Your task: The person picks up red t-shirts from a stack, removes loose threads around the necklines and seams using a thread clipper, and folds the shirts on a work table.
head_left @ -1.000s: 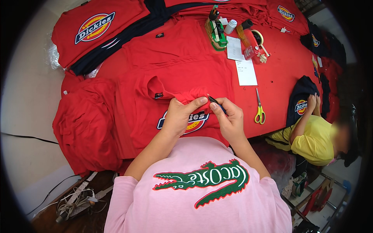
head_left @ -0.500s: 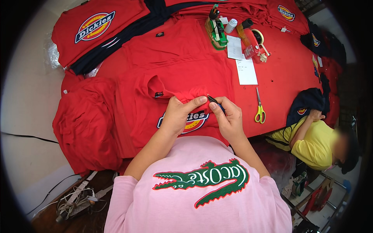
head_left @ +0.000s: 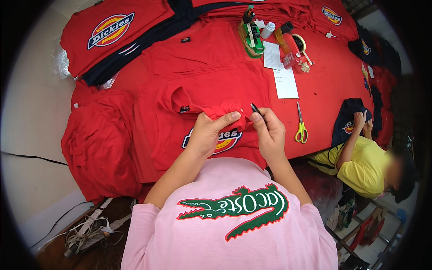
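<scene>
Bunched fabric of a red T-shirt point(head_left: 216, 110) is pinched in my left hand point(head_left: 208, 130), thumb on top. The shirt's neck opening with a small dark label lies just to the left. Below my hands, a printed logo point(head_left: 225, 141) shows on the red cloth, partly covered by my left hand. My right hand point(head_left: 272, 134) is closed around small dark thread snips point(head_left: 256, 109), mostly hidden in the fingers. Their tip points up and left, a short gap from the pinched cloth.
Yellow-green scissors point(head_left: 301, 132) lie on the red table to the right. Beyond are paper sheets point(head_left: 286, 83), a green tape dispenser point(head_left: 252, 42), a red one point(head_left: 292, 50) and a white bottle point(head_left: 267, 30). Red garments pile up left. A person in yellow point(head_left: 363, 166) handles a dark garment point(head_left: 351, 119).
My right hand has moved right, drawing the snips away from the pinched cloth. My left hand stays in place. At right, the person's hands have raised the dark garment.
</scene>
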Demonstrator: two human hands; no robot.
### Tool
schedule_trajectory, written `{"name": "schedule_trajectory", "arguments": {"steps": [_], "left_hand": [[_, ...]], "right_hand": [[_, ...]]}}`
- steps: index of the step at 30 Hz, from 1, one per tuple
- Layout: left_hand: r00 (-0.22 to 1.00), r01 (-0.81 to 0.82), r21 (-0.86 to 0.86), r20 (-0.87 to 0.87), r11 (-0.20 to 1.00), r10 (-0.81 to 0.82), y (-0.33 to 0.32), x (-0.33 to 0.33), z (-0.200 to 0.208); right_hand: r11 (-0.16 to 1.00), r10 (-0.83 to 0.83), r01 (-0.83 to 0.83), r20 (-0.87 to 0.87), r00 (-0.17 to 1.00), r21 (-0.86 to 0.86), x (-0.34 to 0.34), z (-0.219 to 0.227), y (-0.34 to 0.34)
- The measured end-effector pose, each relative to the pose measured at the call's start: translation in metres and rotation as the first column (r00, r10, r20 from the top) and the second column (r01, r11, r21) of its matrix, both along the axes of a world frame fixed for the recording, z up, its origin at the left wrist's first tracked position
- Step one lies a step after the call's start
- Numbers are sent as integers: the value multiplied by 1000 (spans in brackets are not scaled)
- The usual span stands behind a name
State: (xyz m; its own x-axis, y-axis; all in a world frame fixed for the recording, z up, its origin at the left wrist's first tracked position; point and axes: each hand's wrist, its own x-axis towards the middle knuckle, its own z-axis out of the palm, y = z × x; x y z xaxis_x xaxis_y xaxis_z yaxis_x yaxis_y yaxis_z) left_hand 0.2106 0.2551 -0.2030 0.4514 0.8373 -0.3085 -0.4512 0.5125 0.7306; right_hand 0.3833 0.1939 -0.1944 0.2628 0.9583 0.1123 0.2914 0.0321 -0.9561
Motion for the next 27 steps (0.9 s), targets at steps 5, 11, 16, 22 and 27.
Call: {"name": "schedule_trajectory", "arguments": {"steps": [5,11,16,22,27], "left_hand": [[999,5,18,37,1000,-6,0,0,-2],[999,20,27,39,999,-21,-1,-3,-2],[999,10,10,36,1000,-11,-2,-2,-5],[1000,-13,18,10,1000,12,-1,-1,-5],[1000,-8,48,-9,999,9,0,-3,-4]], "right_hand": [[993,111,-116,150,982,25,-3,22,-3],[991,129,-132,139,982,14,-6,21,-1],[989,144,-145,85,986,11,-6,17,0],[989,148,-148,12,989,18,-8,10,-1],[988,152,-152,26,988,30,-8,11,0]]}}
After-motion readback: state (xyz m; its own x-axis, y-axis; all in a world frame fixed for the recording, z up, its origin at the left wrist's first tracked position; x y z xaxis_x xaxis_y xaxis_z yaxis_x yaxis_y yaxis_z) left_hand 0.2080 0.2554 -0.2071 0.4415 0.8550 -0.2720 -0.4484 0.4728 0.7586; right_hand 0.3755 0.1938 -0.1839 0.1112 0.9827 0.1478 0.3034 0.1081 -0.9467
